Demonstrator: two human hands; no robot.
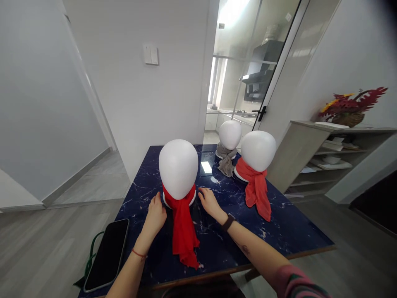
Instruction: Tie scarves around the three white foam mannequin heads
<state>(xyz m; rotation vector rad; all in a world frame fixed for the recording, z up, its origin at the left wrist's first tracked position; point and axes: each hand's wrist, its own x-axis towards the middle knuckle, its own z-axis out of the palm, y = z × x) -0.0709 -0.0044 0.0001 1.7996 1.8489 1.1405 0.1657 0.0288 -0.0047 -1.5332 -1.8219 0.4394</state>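
A white mannequin head (178, 167) stands upright on the dark blue table, with a bright red scarf (183, 227) tied round its neck and both ends hanging down the front. My left hand (156, 213) is at the left of its base, fingers extended and partly turned away from view; whether they touch the base I cannot tell. On the other side, my right hand (211, 203) lies near the base with its fingers spread, holding nothing. Farther right are a head (259, 150) wearing a coral scarf (257, 188) and another head (230, 134) wearing a grey scarf (227, 159).
The marbled table (223, 244) has a black-screened phone or tablet (107, 256) at its left front edge, beside a green cord (91, 260). A shelf unit (310, 155) with a red flower arrangement (350, 109) stands at right. Behind the table is a glass door (245, 62).
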